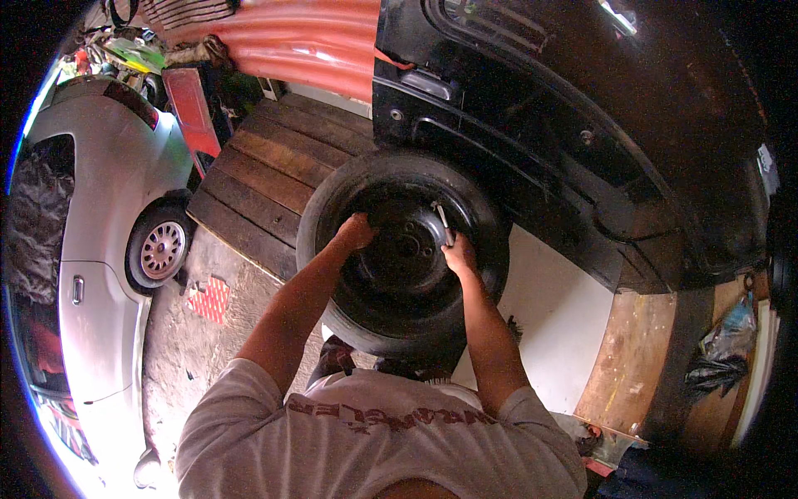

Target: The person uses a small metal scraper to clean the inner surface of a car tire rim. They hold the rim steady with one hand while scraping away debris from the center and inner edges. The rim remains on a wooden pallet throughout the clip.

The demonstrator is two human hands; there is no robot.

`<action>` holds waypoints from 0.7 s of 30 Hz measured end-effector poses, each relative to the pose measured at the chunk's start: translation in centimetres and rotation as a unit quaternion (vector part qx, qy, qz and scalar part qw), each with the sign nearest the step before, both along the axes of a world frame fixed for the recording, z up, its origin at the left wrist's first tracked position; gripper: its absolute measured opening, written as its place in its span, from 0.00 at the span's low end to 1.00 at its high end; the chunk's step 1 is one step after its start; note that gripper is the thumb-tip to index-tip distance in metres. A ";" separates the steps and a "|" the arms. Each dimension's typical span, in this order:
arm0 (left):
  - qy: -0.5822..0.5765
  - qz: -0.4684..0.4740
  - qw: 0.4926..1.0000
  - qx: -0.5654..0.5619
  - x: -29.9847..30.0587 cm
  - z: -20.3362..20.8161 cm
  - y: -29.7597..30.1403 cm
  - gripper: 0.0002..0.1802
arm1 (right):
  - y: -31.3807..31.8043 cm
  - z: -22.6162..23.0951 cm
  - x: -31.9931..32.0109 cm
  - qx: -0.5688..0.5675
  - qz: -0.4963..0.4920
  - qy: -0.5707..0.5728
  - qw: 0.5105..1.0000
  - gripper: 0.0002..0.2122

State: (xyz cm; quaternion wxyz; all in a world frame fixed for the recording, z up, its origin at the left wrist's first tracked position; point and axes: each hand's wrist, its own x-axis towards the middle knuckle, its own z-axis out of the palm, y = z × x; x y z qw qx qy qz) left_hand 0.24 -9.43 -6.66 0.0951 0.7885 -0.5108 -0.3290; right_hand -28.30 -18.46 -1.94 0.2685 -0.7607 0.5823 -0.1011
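Along the left side, silver car [104, 212]: shown rear quarter on, well apart from both hands.
Beyond the wheel, black vehicle panel [515, 125]: a broad moulded sheet across the upper right, near enough that a tipping tyre might knock or scuff it.
Plank platform [278, 158]: dark boards at upper left, partly behind the tyre's edge.
Tyred steel wheel [397, 268]: mid-view, right in front of the person, dish facing up toward the head (what bears its weight underneath is hidden). If that support is uneven, a push on one side could make it rock or slide.
Red-and-white checked scrap [209, 299]: on the floor between car and platform; a foot set on it might slip.
Left hand [356, 231]: fingers curled at the left inner part of the wheel — I cannot tell whether they grip it or only press. A weak hold there would leave the wheel free to turn.
Right hand [460, 254]: closed round a handle, across the hub from the left hand, the two well apart.
Metal-headed hand tool [442, 220]: hammer-like, head pointing away over the dish — a loose grip or a glancing contact could send it skidding into knuckles or scratching the rim.
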 end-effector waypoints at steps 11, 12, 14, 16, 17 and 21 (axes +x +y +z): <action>0.005 -0.026 1.000 0.017 1.0 -3.9 -3.4 0.36 | -0.7 -0.6 -0.3 0.011 -0.085 0.010 0.996 0.19; 0.086 -0.021 0.996 0.031 -3.5 -1.2 -4.3 0.37 | -1.0 -2.3 -4.6 -0.012 -0.110 0.039 0.993 0.17; 0.069 -0.004 0.997 0.033 -0.9 0.7 -1.7 0.37 | 0.5 -1.4 -2.4 0.031 -0.102 -0.046 0.993 0.17; -0.014 -0.044 0.999 0.017 1.6 -0.5 -0.1 0.37 | 1.4 -0.9 0.2 0.055 -0.108 -0.112 0.986 0.15; -0.031 -0.052 0.998 0.015 1.8 -0.4 0.6 0.38 | 1.5 -1.1 0.7 0.058 -0.105 -0.104 0.987 0.15; 0.039 0.059 0.997 0.022 4.6 0.7 2.3 0.38 | 1.0 -3.3 3.1 0.066 -0.088 -0.082 0.990 0.14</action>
